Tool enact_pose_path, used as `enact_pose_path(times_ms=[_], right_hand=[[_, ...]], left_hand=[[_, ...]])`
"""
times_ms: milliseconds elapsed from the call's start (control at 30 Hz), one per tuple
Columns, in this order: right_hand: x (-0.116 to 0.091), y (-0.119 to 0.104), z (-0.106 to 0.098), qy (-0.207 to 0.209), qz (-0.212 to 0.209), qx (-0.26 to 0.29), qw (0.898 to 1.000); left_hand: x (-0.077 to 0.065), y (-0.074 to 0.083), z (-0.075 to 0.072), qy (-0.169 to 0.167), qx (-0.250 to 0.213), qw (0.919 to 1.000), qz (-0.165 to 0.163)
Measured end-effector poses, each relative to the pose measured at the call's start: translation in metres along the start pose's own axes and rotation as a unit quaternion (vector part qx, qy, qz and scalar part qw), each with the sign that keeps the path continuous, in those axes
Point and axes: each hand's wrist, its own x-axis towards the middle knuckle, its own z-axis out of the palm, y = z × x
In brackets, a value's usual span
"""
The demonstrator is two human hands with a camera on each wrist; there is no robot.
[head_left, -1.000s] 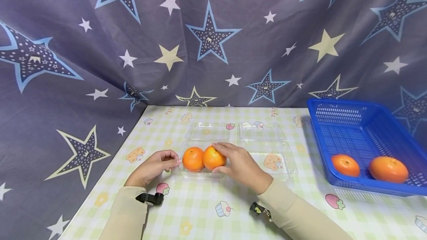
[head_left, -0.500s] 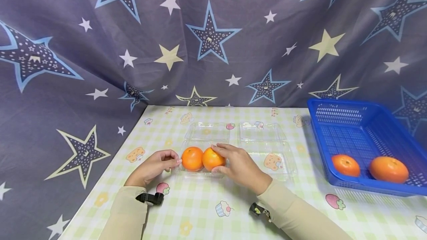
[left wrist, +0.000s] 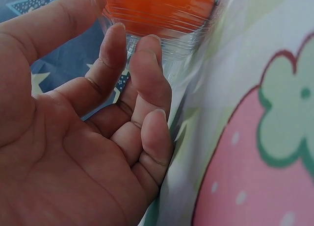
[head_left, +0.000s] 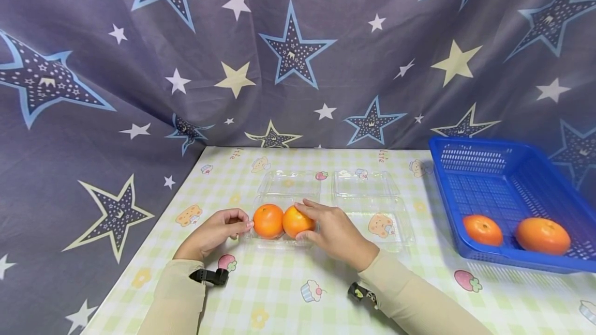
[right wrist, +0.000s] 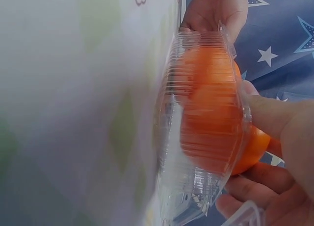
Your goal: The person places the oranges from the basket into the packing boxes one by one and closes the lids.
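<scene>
Two oranges sit side by side in a clear plastic clamshell container (right wrist: 169,138), the left orange (head_left: 268,221) touching the right orange (head_left: 297,223). My right hand (head_left: 337,231) curves over the right orange, thumb on its near side and fingers over its far side. At the container's left end my left hand (head_left: 219,231) pinches the rim between thumb and fingertips. The left wrist view shows its other fingers loosely curled below the container's ribbed wall (left wrist: 167,42). The container's hinged lid (head_left: 289,184) lies folded back, away from me.
A second clear container (head_left: 404,229) stands right of the first, its lid (head_left: 365,184) also folded back. At the right a blue plastic basket (head_left: 503,156) holds an orange (head_left: 484,230) and another orange (head_left: 542,237). A star-patterned curtain (head_left: 354,66) hangs behind the checked tablecloth (head_left: 261,283).
Both oranges have shifted very slightly to the left under my right hand, which moved a little with them. My left hand has stayed at the container's left rim.
</scene>
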Motion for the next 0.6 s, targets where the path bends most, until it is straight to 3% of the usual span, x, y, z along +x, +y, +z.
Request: enact_pose_path(times_ms=[600], right_hand=[[-0.0011, 0.0010, 0.0002, -0.016, 0.020, -0.009, 1.000]], left_hand=[[-0.0014, 0.0001, -0.0001, -0.004, -0.003, 1.0000, 0.004]])
